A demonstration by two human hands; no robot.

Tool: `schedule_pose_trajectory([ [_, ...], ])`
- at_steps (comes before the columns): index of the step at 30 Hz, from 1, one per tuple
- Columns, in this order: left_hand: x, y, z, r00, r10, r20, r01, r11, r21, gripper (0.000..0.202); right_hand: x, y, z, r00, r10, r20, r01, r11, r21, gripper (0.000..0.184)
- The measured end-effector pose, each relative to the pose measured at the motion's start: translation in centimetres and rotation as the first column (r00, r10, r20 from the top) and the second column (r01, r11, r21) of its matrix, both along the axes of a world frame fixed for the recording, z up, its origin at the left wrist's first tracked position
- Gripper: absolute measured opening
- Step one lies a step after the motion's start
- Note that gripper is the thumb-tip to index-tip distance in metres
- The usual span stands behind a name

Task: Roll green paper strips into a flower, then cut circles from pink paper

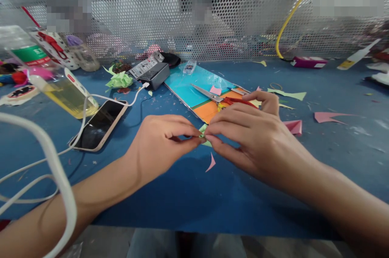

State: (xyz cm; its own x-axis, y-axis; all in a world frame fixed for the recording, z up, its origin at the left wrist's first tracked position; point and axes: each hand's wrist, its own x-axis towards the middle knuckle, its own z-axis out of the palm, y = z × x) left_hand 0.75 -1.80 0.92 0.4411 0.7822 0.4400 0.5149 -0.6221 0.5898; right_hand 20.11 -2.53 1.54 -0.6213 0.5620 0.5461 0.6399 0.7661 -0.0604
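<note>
Both my hands meet above the blue table and pinch a small piece of light green paper [203, 130] between thumbs and fingertips. My left hand [165, 138] closes on its left side, and my right hand [247, 132] grips it from the right. Most of the paper is hidden by my fingertips. Just below lies a curved pink paper scrap [211, 163]. Behind my right hand, scissors [209, 95] with red handles rest partly on a blue and orange sheet pack [193, 90]. A folded pink paper [293, 127] sits beyond my right knuckles.
At left, a phone [100, 126] lies near a tilted bottle of yellow liquid [65, 92]. A white cable [60, 169] loops over my left forearm from a grey power adapter [156, 75]. Crumpled green paper [120, 80] is behind. A perforated metal panel [146, 11] borders the table's back.
</note>
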Motion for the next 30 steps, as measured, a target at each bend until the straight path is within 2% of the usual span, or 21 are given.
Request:
schedule_pose_trajectory([
  [4, 0.0, 0.1, 0.0, 1.0, -0.008, -0.023, 0.007, 0.998, -0.06, 0.009, -0.2, -0.1, -0.1, 0.999, 0.046, 0.025, -0.045, 0.998, -0.037, 0.025],
  [7, -0.1, 0.3, 0.0, 0.999, -0.027, -0.02, 0.026, 0.999, -0.046, 0.009, -0.3, -0.1, -0.1, 0.998, 0.06, -0.006, -0.06, 0.997, -0.05, 0.021],
  [11, -0.1, 0.4, 0.1, 0.993, -0.066, 0.102, 0.06, 0.996, 0.068, 0.008, 0.0, 0.0, 0.3, 0.961, 0.028, -0.274, -0.048, 0.997, -0.065, 0.011],
  [13, -0.2, 0.2, 0.2, 0.982, -0.076, 0.171, 0.05, 0.987, 0.154, 0.007, 0.3, 0.1, 0.5, 0.888, -0.024, -0.459, -0.05, 0.988, -0.147, 0.012],
  [14, -0.3, 0.2, 0.3, 0.977, -0.075, 0.199, 0.035, 0.98, 0.196, 0.007, 0.4, 0.2, 0.5, 0.842, -0.06, -0.535, -0.078, 0.97, -0.232, 0.014],
  [15, -0.3, 0.1, 0.3, 0.972, -0.07, 0.223, 0.017, 0.972, 0.232, 0.007, 0.5, 0.4, 0.5, 0.798, -0.101, -0.595, -0.135, 0.931, -0.338, 0.017],
  [16, -0.4, 0.1, 0.3, 0.968, -0.066, 0.243, 0.0, 0.965, 0.262, 0.008, 0.4, 0.5, 0.4, 0.759, -0.138, -0.637, -0.217, 0.868, -0.446, 0.02],
  [18, -0.5, 0.1, 0.3, 0.958, -0.067, 0.278, -0.02, 0.954, 0.298, 0.01, 0.3, 0.9, 0.1, 0.708, -0.184, -0.681, -0.416, 0.671, -0.614, 0.027],
  [20, -0.7, 0.2, 0.1, 0.952, -0.072, 0.297, -0.018, 0.956, 0.292, 0.014, -0.1, 1.2, -0.3, 0.65, -0.204, -0.732, -0.586, 0.479, -0.654, 0.029],
  [21, -0.7, 0.3, 0.0, 0.95, -0.079, 0.302, -0.009, 0.96, 0.28, 0.017, -0.2, 1.3, -0.5, 0.62, -0.219, -0.754, -0.64, 0.416, -0.646, 0.029],
  [22, -0.8, 0.5, -0.1, 0.948, -0.09, 0.307, 0.006, 0.965, 0.263, 0.018, -0.3, 1.3, -0.6, 0.592, -0.236, -0.77, -0.675, 0.376, -0.635, 0.028],
  [24, -0.8, 0.7, -0.3, 0.941, -0.112, 0.319, 0.047, 0.977, 0.206, 0.022, -0.4, 1.4, -0.7, 0.553, -0.271, -0.788, -0.703, 0.356, -0.616, 0.026],
  [27, -0.8, 0.9, -0.5, 0.921, -0.134, 0.366, 0.11, 0.99, 0.085, 0.026, -0.2, 1.4, -0.6, 0.536, -0.308, -0.786, -0.683, 0.389, -0.618, 0.024],
  [30, -0.7, 0.8, -0.3, 0.892, -0.104, 0.441, 0.136, 0.99, -0.041, 0.021, -0.2, 1.4, -0.5, 0.532, -0.313, -0.786, -0.664, 0.422, -0.617, 0.022],
])
